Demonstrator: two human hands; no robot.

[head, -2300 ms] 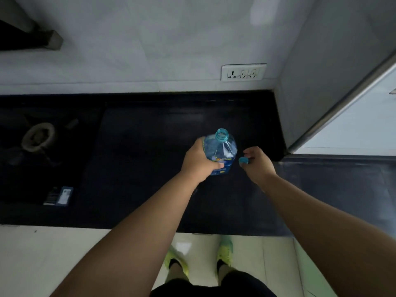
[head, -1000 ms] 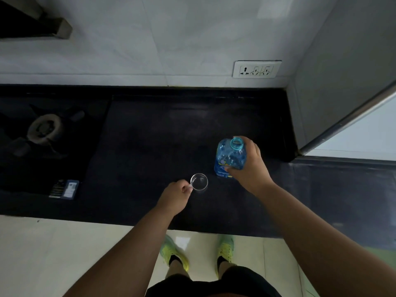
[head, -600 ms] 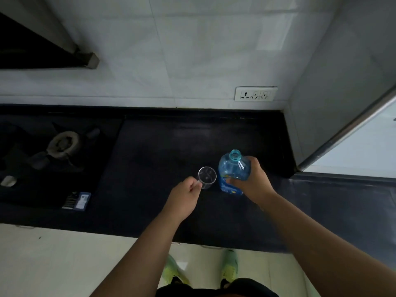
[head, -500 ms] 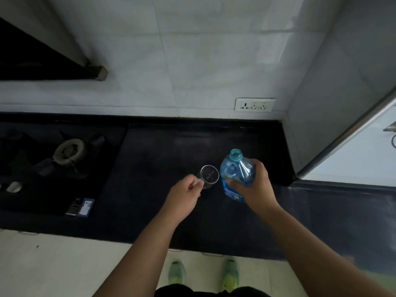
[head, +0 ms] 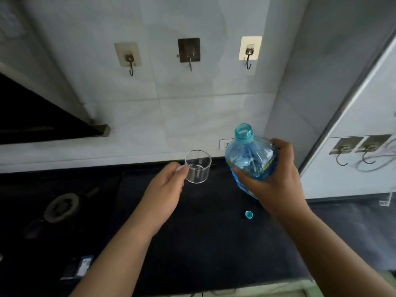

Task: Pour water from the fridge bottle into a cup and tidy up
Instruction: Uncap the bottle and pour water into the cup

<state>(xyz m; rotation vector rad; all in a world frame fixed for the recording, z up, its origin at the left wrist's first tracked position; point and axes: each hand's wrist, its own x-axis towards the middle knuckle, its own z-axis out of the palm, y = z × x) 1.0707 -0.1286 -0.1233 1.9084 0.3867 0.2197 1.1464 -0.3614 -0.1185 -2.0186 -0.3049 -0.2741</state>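
Bottle (head: 250,159) uncapped, lifted clear of the counter (head: 203,243), wrapped around its blue-labelled belly by the right hand (head: 276,185); grip closed full around the plastic, thumb across the near face, fingers curled behind. Mouth open and pointing up, tilted only a little toward the far wall. Some water visible inside, level hard to read.

Glass cup (head: 198,166) also raised, held by the left hand (head: 165,196); grip a pinch at the near wall, thumb and fingertips pressed on the clear side. Cup upright, apparently empty, just beside the bottle's left shoulder, not touching.

Blue cap (head: 249,214) lying loose on the counter, below the right hand, toward the counter's right side and well back from the front edge.

Done, judging from this: bottle out of the fridge, cap off, cup fetched. Left: tipping the neck over the cup rim, pouring, recapping, returning the bottle, tidying. No water flowing yet.
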